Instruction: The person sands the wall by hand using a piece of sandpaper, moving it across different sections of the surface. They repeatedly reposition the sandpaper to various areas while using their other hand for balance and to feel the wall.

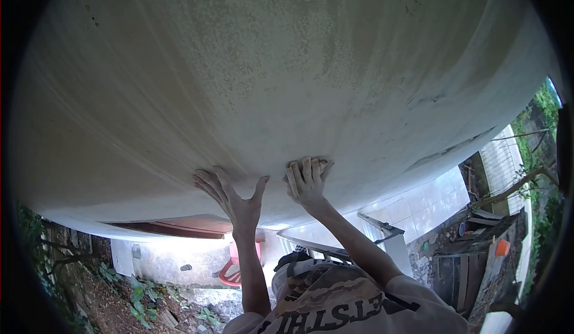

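Observation:
A large pale wall with streaks and worn, mottled patches fills most of the head view. My left hand rests against its lower part, fingers stretched out and thumb spread to the right. To the right, my right hand presses on the same wall with its fingers bent and close together. A small dark edge shows by those fingertips, but what lies under them, if anything, is hidden. My shirt with dark lettering is below both arms.
A metal ladder stands close to my body, over pale tiles. Down at the left are a red plastic chair and leafy plants. Wooden boards and an orange container are at the right.

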{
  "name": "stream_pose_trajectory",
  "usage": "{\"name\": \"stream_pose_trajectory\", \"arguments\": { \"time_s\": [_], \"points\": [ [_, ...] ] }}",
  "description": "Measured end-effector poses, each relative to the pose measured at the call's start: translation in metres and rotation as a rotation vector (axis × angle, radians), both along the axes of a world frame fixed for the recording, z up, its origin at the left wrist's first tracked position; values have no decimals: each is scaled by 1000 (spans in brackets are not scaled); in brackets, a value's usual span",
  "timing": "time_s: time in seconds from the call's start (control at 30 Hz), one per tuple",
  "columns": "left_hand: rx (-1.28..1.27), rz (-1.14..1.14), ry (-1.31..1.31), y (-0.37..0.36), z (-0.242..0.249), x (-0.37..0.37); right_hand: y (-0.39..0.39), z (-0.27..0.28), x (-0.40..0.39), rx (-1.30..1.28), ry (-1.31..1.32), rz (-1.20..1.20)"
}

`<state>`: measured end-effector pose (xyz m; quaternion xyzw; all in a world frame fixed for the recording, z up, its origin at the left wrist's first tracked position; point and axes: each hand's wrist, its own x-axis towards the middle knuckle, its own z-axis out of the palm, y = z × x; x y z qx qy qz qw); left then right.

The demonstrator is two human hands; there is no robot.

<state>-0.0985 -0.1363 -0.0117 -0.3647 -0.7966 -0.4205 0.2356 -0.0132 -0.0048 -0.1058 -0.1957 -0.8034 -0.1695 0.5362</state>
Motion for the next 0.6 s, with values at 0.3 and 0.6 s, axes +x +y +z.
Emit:
{"name": "stream_pose_trajectory", "arguments": {
  "time_s": [0.3,0.6],
  "points": [
    [28,49,-3,9,12,9,30,183,30,-75,151,-6],
    [60,33,40,13,6,11,-9,5,3,-206,132,-59]
  ]
}}
